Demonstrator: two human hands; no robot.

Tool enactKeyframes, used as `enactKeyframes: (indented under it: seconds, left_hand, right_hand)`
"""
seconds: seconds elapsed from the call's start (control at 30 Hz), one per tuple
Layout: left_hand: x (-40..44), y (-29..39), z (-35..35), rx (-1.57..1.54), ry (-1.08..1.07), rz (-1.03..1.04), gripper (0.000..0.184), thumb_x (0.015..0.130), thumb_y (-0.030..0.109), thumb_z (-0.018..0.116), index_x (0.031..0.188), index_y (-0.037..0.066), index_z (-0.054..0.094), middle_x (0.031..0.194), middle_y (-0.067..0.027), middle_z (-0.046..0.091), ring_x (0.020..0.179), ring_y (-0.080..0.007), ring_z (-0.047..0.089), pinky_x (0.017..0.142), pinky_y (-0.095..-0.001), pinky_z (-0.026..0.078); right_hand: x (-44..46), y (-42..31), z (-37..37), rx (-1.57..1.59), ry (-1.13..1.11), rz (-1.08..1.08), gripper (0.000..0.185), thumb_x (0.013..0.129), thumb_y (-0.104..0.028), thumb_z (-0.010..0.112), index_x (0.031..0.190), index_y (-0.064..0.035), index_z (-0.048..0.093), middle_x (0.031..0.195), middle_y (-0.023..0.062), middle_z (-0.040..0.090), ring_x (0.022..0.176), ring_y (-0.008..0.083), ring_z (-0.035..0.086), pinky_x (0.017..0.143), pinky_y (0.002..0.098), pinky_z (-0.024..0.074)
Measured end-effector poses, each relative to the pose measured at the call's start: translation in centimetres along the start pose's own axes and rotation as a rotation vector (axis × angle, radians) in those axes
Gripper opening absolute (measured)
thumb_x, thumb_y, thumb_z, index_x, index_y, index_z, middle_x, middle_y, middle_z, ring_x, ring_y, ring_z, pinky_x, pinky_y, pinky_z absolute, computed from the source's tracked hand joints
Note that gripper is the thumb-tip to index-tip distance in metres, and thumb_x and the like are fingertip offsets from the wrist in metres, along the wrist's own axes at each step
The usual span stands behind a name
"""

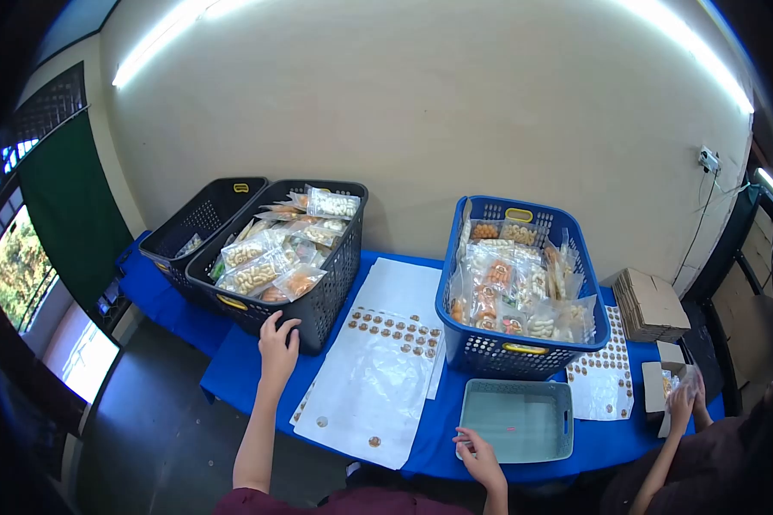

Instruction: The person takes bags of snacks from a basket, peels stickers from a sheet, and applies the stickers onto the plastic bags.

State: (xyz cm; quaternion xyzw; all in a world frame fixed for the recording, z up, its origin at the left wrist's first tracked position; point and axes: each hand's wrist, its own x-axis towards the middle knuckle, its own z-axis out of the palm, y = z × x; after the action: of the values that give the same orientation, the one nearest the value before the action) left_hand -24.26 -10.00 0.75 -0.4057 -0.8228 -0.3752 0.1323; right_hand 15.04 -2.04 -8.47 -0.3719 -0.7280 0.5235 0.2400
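Observation:
My left hand (278,346) is beside the near corner of a black perforated basket (326,300), its fingers apart and slightly bent with nothing visible in them. Clear packets of pale and orange snacks (258,273) heap up above that basket's rim. My right hand (479,455) is at the left edge of a grey-green plastic tray (524,455), fingers loosely bent and apart, with nothing visible in them. Between my hands lie white sheets (378,386) with rows of round brown stickers. Behind the tray, a blue basket (489,356) holds many snack packets (498,275).
Another black basket (167,227) at the far left has a packet low inside. On the right are flattened cardboard boxes (648,305), another sticker sheet (601,386) and an open carton (654,386). A co-worker's hands (685,399) hold a clear packet there. Blue cloth (219,378) covers the table.

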Motion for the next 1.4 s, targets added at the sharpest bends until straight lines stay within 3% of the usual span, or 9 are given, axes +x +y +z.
enactKeyframes:
  seconds: [0.13, 0.27, 0.53, 0.73, 0.83, 1.0, 1.17, 1.23, 1.4]
  left_hand:
    - [0.3, -0.5, 0.3, 0.235, -0.013, 0.144, 0.026, 0.076, 0.013, 0.055, 0.101, 0.013, 0.060, 0.132, -0.0137, 0.030, 0.125, -0.0283, 0.023, 0.096, -0.0479, 0.015]
    - [2.5, -1.4, 3.0, 0.265, -0.042, 0.240, 0.047, 0.081, 0.018, 0.050, 0.123, 0.002, 0.038, 0.132, -0.0110, 0.032, 0.123, -0.0280, 0.026, 0.096, -0.0454, 0.018]
    - [-1.1, 3.6, 3.3, -0.042, 0.019, 0.312, 0.046, 0.083, 0.013, 0.046, 0.125, -0.003, 0.033, 0.131, -0.0131, 0.033, 0.115, -0.0315, 0.030, 0.095, -0.0393, 0.022]
    - [-8.6, 4.6, 5.7, -0.412, -0.490, 0.486, 0.058, 0.079, 0.014, 0.055, 0.128, -0.001, 0.029, 0.129, -0.0189, 0.033, 0.123, -0.0339, 0.026, 0.100, -0.0413, 0.022]
    - [-11.4, 5.1, 6.6, -0.588, -0.777, 0.680, 0.059, 0.080, 0.016, 0.056, 0.130, 0.001, 0.028, 0.133, -0.0156, 0.030, 0.124, -0.0343, 0.025, 0.100, -0.0415, 0.023]
    - [-9.4, 3.3, 5.0, -0.513, -0.637, 0.622, 0.043, 0.076, 0.012, 0.061, 0.114, 0.000, 0.047, 0.127, -0.0149, 0.038, 0.120, -0.0333, 0.033, 0.096, -0.0386, 0.031]
    - [-6.1, 1.7, 4.8, -1.125, -0.689, -0.244, 0.049, 0.078, 0.011, 0.061, 0.120, 0.001, 0.039, 0.124, -0.0135, 0.041, 0.116, -0.0226, 0.039, 0.094, -0.0330, 0.035]
    - [-4.7, 0.5, 5.3, -1.351, -0.852, -0.364, 0.050, 0.080, 0.012, 0.060, 0.122, 0.000, 0.036, 0.124, -0.0128, 0.041, 0.116, -0.0192, 0.039, 0.093, -0.0309, 0.035]
    - [-1.0, 1.0, 3.3, -1.334, -0.612, -0.353, 0.024, 0.083, 0.014, 0.056, 0.101, -0.002, 0.054, 0.094, -0.0076, 0.061, 0.085, -0.0128, 0.058, 0.075, -0.0256, 0.046]
  right_hand:
    - [-0.2, 0.7, 0.6, 0.026, 0.025, 0.022, 0.031, 0.081, -0.009, 0.051, 0.111, -0.0024, 0.049, 0.092, 0.0127, 0.060, 0.076, 0.0188, 0.059, 0.066, 0.0283, 0.0465]
    - [-1.9, 2.4, 0.4, -0.030, 0.047, 0.160, 0.031, 0.080, -0.011, 0.053, 0.109, -0.0010, 0.050, 0.090, 0.0122, 0.060, 0.072, 0.0170, 0.059, 0.063, 0.0269, 0.0467]
    - [-2.0, 4.6, 0.7, 0.095, 0.169, 0.234, 0.031, 0.081, -0.012, 0.053, 0.109, 0.0017, 0.049, 0.094, 0.0146, 0.059, 0.078, 0.0179, 0.059, 0.070, 0.0284, 0.0474]
    - [4.0, -4.1, 4.1, 1.303, -0.007, 0.162, 0.036, 0.086, -0.018, 0.048, 0.116, 0.0012, 0.042, 0.105, 0.0168, 0.055, 0.090, 0.0250, 0.057, 0.080, 0.0357, 0.0456]
    - [7.5, -3.2, 7.1, 1.211, -0.100, 0.283, 0.035, 0.088, -0.016, 0.043, 0.118, 0.0014, 0.039, 0.107, 0.0164, 0.054, 0.093, 0.0252, 0.057, 0.079, 0.0368, 0.0473]
    - [10.1, -5.5, 9.1, 1.042, -0.027, 0.295, 0.034, 0.084, -0.008, 0.049, 0.116, 0.0006, 0.041, 0.108, 0.0137, 0.053, 0.098, 0.0217, 0.055, 0.081, 0.0322, 0.0465]
    - [11.4, -8.3, 11.0, 0.955, -0.160, 0.189, 0.040, 0.084, -0.011, 0.052, 0.120, -0.0008, 0.038, 0.109, 0.0132, 0.053, 0.099, 0.0208, 0.053, 0.085, 0.0324, 0.0426]
    - [12.0, -8.8, 12.2, 0.834, -0.272, 0.170, 0.041, 0.083, -0.012, 0.053, 0.120, -0.0012, 0.038, 0.109, 0.0130, 0.053, 0.098, 0.0196, 0.053, 0.085, 0.0315, 0.0422]
    - [13.7, -6.9, 16.2, 0.531, -0.508, 0.141, 0.030, 0.082, -0.016, 0.058, 0.107, -0.0020, 0.049, 0.101, 0.0075, 0.055, 0.092, 0.0126, 0.053, 0.082, 0.0270, 0.0412]
